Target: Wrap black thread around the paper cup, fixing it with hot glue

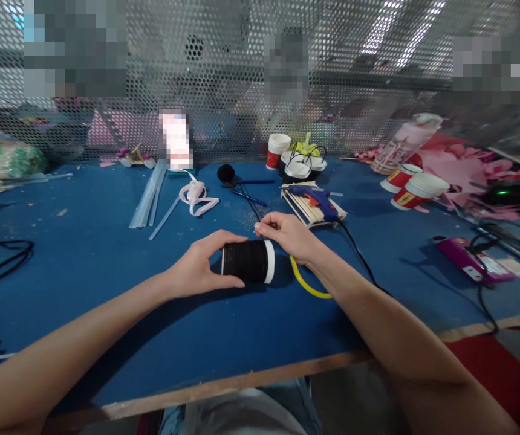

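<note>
My left hand (196, 261) wraps around a black-wrapped cylinder (244, 261) with white ends, lying sideways just above or on the blue table. Its thumb and fingers reach along both sides. Close by the cylinder's right end, my right hand (282, 235) has thumb and forefinger pinched together. A thin dark strand (253, 208) runs down to those fingertips; whether it joins the cylinder is hidden. Under my right wrist lies a yellow ring (308, 286), partly covered. Beyond the right hand, a blue glue gun (317, 200) rests on a stack of wooden sticks (303, 208).
Glue sticks (152, 196), white ribbon (195, 198) and a black ball (226, 174) lie farther back on the table (106, 254). Paper cups (418, 190) lie right. The glue gun's cord (357, 251) passes beneath my right forearm. A perforated metal screen (224, 78) borders the back.
</note>
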Available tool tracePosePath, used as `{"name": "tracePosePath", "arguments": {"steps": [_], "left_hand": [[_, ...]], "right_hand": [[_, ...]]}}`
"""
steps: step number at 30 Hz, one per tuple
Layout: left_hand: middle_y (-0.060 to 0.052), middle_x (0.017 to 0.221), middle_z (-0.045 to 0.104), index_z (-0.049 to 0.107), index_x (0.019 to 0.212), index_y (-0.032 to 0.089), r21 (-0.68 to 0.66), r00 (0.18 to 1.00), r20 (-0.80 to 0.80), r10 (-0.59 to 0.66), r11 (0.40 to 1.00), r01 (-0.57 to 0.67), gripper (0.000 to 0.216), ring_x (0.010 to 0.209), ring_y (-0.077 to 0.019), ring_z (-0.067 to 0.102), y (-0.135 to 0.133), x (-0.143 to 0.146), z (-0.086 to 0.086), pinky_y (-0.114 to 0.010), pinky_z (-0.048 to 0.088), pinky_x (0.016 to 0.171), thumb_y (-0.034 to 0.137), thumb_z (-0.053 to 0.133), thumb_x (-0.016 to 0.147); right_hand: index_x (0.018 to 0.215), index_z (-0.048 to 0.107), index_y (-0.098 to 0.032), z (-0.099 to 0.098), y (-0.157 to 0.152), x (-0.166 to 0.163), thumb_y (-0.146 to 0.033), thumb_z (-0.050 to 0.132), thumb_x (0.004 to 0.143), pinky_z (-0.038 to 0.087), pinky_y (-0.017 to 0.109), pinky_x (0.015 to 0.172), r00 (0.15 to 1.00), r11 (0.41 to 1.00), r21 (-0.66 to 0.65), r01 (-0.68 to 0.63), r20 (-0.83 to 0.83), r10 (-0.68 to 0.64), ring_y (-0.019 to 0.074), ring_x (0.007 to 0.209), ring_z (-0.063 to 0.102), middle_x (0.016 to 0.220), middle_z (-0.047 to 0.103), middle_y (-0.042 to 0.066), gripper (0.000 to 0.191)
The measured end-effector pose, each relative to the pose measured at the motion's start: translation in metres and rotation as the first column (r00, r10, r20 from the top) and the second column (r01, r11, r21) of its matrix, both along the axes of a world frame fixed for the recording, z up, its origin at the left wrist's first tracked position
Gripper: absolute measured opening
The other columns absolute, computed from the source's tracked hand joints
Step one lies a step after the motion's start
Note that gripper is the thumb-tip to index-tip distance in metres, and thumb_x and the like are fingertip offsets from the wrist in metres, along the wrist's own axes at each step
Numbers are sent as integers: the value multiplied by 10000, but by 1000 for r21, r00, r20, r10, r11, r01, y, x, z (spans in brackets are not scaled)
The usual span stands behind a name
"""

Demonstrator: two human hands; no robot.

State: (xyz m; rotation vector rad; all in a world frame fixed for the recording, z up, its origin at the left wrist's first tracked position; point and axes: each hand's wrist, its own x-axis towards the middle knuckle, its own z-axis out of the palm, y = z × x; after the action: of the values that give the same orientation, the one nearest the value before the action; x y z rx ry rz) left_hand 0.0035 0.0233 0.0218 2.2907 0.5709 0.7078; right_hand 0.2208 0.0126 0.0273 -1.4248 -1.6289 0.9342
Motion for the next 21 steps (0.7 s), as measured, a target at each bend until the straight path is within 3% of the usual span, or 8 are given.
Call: {"name": "tracePosePath", "arguments": {"steps": [14,18,21], "left_hand": [[-121,1148,550,475,1191,170,170,995,93,20,985,-35,604,1096,-237,508,-1,2,-7,-380,422,944,398,700,679],[-116,1187,529,452,1210,191,172,998,56,-2,985,-8,589,1130,-234,482,-2,2,-9,-386,406,966,385,682,704],[-114,1203,515,435,1215,204,179,999,47,-11,984,3,577,1150,-240,463,-1,2,-9,-396,398,973,379,670,717]], "right_hand": [[712,571,-174,-3,1,3,-437,588,715,368,270,562,998,996,-88,-22,-61,17,118,589,484,670,580,8,263],[742,598,-174,-4,3,6,-438,583,718,371,272,570,997,990,-120,-80,12,82,123,602,496,676,586,6,266],[768,616,-175,0,6,10,-441,550,748,398,301,657,983,998,-24,-53,177,56,151,695,538,753,624,29,275]]}}
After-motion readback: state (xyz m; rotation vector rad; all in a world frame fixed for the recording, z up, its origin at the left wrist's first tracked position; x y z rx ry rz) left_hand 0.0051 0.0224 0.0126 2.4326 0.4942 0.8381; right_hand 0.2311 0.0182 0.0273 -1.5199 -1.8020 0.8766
